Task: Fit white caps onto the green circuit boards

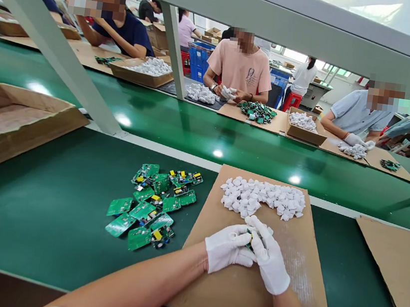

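Note:
My left hand (230, 247), in a white glove, has its fingers wrapped round a small green circuit board (250, 241). Gloved in white too, my right hand (269, 255) closes on the same board from the other side, and the fingers hide most of it. Both hands are over a cardboard sheet (224, 297). Just beyond them on the sheet lies a heap of small white lumps (248, 195). Several green circuit boards (142, 211) with yellow and black parts are spread on the green table to the left.
An open cardboard box (22, 134) stands at the left, and another cardboard piece (397, 269) lies at the right. A metal frame post (63, 49) rises beyond the table. Across the green belt (179, 122), several people sit at work.

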`<state>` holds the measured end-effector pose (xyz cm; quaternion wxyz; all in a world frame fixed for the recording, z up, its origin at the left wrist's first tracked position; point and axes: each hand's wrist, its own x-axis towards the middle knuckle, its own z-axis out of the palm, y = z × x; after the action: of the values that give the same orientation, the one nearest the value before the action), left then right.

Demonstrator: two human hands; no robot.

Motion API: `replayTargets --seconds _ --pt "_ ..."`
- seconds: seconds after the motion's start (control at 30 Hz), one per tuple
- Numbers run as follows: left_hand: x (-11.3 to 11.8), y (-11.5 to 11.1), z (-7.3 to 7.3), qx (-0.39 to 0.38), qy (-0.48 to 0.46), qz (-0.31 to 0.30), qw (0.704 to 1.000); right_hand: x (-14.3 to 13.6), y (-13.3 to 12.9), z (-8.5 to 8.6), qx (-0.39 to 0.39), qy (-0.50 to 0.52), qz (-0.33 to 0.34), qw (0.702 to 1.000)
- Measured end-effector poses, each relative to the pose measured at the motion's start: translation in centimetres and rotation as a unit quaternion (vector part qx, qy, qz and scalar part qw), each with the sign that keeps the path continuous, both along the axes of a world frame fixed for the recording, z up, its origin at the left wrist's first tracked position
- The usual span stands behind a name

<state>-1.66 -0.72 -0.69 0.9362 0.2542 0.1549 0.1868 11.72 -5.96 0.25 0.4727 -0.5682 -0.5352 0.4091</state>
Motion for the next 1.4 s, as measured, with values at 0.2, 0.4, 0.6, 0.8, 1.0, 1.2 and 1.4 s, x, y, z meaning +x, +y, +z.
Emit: replayTargets --seconds 0.2,0.4,0.6,0.8,1.0,1.2,1.4 --pt "0.1 -0.1 0.3 0.007 0.012 -0.001 1.000 0.3 -0.4 0.6 -0.028 0.107 0.028 0.993" --pt "0.0 -0.1 0.4 0.029 0.031 -0.017 0.999 -0.2 -0.4 0.2 -0.037 0.091 0.009 0.995" --pt "-0.2 0.2 1.0 0.063 0.062 -0.025 0.996 -0.3 -0.7 0.0 -0.016 0.109 -0.020 0.994" --pt "-0.4 0.8 1.9 0.077 0.052 -0.042 0.995 0.3 -0.6 -0.2 -0.037 0.053 -0.062 0.996" --pt "0.1 0.8 0.8 0.162 0.111 0.025 0.980 0.2 -0.4 -1.0 -0.018 -0.065 -0.063 0.996" --pt "0.1 0.8 0.7 0.156 0.106 0.026 0.982 0.2 -0.6 -1.0 -0.006 -0.077 -0.062 0.995" --pt "0.5 0.5 0.6 0.190 0.165 0.048 0.967 0.5 -0.5 -1.4 -0.010 -0.074 -0.032 0.997"
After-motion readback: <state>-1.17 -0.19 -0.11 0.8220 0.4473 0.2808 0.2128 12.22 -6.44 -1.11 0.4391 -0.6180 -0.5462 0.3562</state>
